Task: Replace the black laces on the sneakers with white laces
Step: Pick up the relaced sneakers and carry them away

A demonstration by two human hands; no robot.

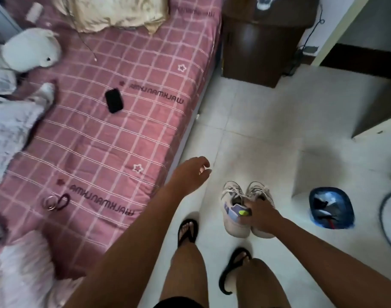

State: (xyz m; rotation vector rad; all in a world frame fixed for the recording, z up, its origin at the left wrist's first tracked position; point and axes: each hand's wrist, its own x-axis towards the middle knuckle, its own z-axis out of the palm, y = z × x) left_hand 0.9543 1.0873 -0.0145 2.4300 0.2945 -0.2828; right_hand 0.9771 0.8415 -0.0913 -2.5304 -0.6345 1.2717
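Observation:
A pair of pale beige sneakers [234, 196] with purple heel patches hangs side by side above the white tiled floor, toes pointing away from me. My right hand [262, 215] grips both sneakers at their heel collars, fingers curled inside the openings. The laces on the sneakers look light in this blurred view; their colour is hard to tell. My left hand [191, 174] hangs free over the bed's edge with relaxed fingers and holds nothing. A dark loop of cord [64, 201] lies beside a ring on the bed.
A bed [96, 138] with a pink checked sheet fills the left, carrying a black phone [113, 100], a white plush toy [31, 50] and pillows. A dark wooden cabinet [259, 50] stands at the back. A blue bin [331, 211] sits on the floor at right.

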